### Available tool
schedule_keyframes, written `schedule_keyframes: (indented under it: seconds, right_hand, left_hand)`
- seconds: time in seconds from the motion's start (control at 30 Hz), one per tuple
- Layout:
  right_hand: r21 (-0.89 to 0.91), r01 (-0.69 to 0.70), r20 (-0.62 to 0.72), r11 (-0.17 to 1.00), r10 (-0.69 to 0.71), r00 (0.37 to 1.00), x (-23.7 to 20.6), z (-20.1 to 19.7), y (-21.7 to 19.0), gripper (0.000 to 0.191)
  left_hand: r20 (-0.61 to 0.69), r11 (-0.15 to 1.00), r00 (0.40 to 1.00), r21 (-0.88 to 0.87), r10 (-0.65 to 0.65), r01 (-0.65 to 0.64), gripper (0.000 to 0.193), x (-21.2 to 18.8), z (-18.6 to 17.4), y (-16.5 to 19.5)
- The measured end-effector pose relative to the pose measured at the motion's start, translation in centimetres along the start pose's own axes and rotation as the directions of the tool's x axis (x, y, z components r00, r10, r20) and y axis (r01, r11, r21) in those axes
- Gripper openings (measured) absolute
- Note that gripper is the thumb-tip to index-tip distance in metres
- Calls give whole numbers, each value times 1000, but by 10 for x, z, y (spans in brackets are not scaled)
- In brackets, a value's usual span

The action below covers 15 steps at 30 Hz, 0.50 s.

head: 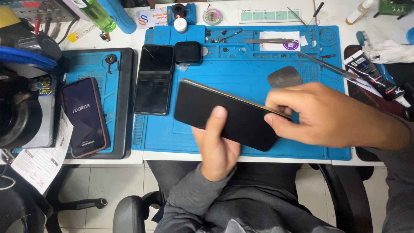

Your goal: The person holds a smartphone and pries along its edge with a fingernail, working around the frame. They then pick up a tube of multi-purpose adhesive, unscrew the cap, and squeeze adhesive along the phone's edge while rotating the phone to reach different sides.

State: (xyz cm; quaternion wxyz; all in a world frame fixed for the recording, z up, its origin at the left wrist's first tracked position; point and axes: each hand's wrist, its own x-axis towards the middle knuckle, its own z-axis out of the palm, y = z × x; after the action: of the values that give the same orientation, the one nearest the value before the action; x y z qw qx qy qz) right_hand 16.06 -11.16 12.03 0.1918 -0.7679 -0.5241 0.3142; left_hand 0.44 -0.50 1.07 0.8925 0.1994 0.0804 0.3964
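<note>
hands closed on black phone [230,114]: left hand [217,149] beneath, right hand [321,114] pinching its edge.

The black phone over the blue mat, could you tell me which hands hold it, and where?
Both: the left hand supports the black phone from underneath, thumb on its face; the right hand pinches its right end.
</note>
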Motion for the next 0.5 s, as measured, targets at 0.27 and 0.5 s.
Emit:
schedule_keyframes:
  seconds: [0.27, 0.5]
  right_hand:
    - [42, 124, -84, 991, -120, 989, -6, 5, 5, 21]
    - [-206, 19, 66, 978, -6, 998, -1, 3, 16, 43]
  left_hand:
    - [-5, 999, 1000, -47, -25, 25, 39, 1, 1, 6]
    - [70, 992, 992, -52, -110, 113, 35, -9, 6, -12]
